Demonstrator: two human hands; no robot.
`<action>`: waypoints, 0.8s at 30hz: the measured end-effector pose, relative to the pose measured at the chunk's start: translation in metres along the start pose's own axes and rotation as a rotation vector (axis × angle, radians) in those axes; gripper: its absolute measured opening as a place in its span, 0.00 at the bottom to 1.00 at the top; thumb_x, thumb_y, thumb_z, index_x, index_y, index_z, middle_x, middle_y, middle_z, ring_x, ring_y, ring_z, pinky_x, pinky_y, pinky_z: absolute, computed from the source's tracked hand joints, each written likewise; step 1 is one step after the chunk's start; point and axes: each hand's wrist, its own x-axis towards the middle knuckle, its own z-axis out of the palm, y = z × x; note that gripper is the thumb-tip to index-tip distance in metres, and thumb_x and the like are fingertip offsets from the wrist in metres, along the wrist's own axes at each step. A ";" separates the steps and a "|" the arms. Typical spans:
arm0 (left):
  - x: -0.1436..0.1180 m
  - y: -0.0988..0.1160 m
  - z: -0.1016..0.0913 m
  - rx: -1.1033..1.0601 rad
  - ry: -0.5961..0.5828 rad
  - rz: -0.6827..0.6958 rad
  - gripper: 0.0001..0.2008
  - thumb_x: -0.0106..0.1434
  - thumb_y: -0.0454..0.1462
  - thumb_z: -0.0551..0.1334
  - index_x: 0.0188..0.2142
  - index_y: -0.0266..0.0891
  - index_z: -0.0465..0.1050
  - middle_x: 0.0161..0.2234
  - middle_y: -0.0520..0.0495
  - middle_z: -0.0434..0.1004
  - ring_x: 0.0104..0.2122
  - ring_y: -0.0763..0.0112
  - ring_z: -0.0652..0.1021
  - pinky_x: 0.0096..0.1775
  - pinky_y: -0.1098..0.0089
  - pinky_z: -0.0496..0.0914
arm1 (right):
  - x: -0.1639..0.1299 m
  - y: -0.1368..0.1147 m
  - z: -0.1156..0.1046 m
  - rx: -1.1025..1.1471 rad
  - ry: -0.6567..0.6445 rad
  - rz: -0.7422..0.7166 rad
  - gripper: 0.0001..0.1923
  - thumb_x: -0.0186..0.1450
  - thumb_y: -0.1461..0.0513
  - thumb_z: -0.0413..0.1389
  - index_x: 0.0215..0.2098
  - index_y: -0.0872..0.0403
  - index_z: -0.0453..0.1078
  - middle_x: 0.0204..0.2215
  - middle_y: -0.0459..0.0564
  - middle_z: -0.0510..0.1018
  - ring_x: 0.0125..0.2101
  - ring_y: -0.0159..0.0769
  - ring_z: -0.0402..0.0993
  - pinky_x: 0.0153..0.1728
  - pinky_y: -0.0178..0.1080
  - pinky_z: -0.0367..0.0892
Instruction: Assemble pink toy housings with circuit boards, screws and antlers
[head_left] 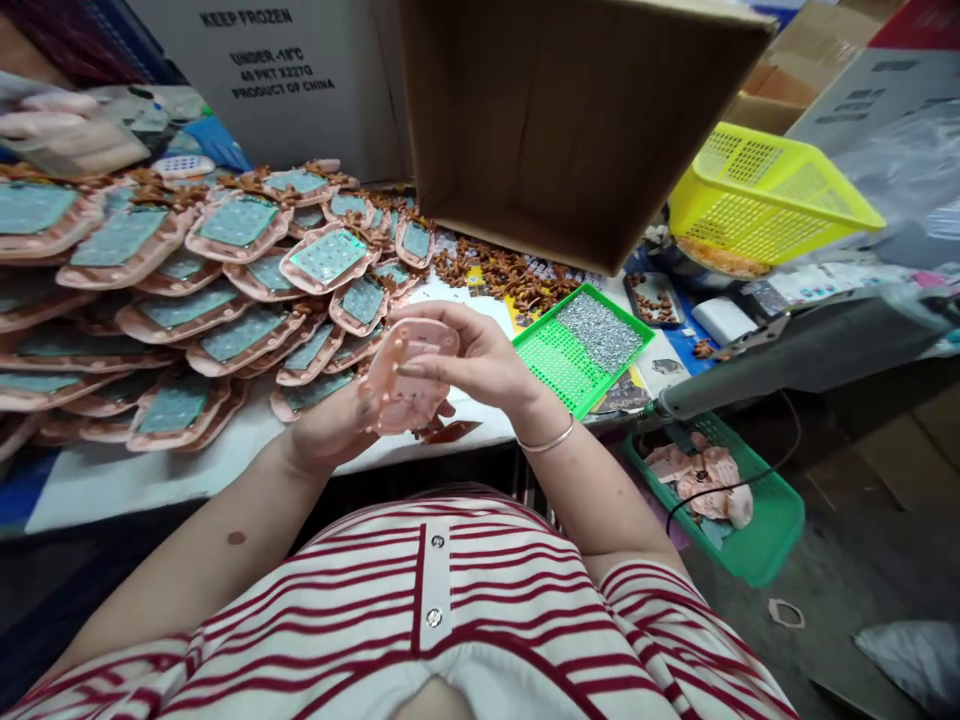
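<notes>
A pink plastic shell [409, 385], its inner side with small posts facing up, is held between both hands above the table's front edge. My right hand [491, 365] grips its right side, thumb across the inside and fingers curled round the far edge. My left hand [330, 425] supports the shell from the left, its fingers mostly hidden behind it. Just beneath lies a brown piece [450, 432]. Pink shells fitted with pale blue-green panels [330, 258] are stacked left of the hands. Small brown parts [517, 275] are scattered beyond them.
A green tray [551, 365] of small silvery screws stands right of my hands. Behind are a large open carton [532, 120] and a yellow basket [780, 190]. A grey arm-like fixture [750, 350] with a cable juts in above a green bin [780, 530] holding pink pieces.
</notes>
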 end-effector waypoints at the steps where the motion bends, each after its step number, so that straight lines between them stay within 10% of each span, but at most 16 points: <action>1: 0.001 -0.001 0.003 -0.055 0.009 -0.022 0.43 0.56 0.63 0.63 0.65 0.48 0.61 0.51 0.39 0.78 0.45 0.53 0.81 0.44 0.55 0.77 | 0.000 0.004 0.000 -0.005 0.025 0.014 0.25 0.54 0.49 0.69 0.46 0.49 0.74 0.45 0.47 0.79 0.46 0.37 0.77 0.48 0.40 0.75; 9: 0.000 0.005 0.009 -0.127 0.203 -0.085 0.42 0.57 0.68 0.57 0.59 0.43 0.68 0.43 0.40 0.82 0.43 0.54 0.82 0.42 0.60 0.76 | -0.011 0.038 -0.005 0.249 0.132 0.200 0.30 0.57 0.38 0.62 0.47 0.48 0.73 0.31 0.42 0.75 0.28 0.28 0.72 0.31 0.33 0.74; 15: -0.003 0.002 -0.001 -0.091 0.211 0.039 0.42 0.56 0.68 0.59 0.56 0.39 0.72 0.42 0.39 0.83 0.47 0.52 0.81 0.48 0.57 0.75 | -0.026 0.052 -0.003 0.230 0.057 0.322 0.29 0.61 0.37 0.57 0.48 0.49 0.74 0.38 0.47 0.80 0.34 0.30 0.79 0.32 0.33 0.75; 24: -0.002 0.000 -0.018 0.378 0.116 0.212 0.58 0.44 0.59 0.74 0.69 0.42 0.56 0.66 0.31 0.63 0.66 0.46 0.65 0.63 0.54 0.63 | -0.022 0.047 0.013 0.158 0.128 0.144 0.25 0.55 0.49 0.69 0.48 0.46 0.73 0.40 0.43 0.80 0.33 0.30 0.77 0.29 0.33 0.73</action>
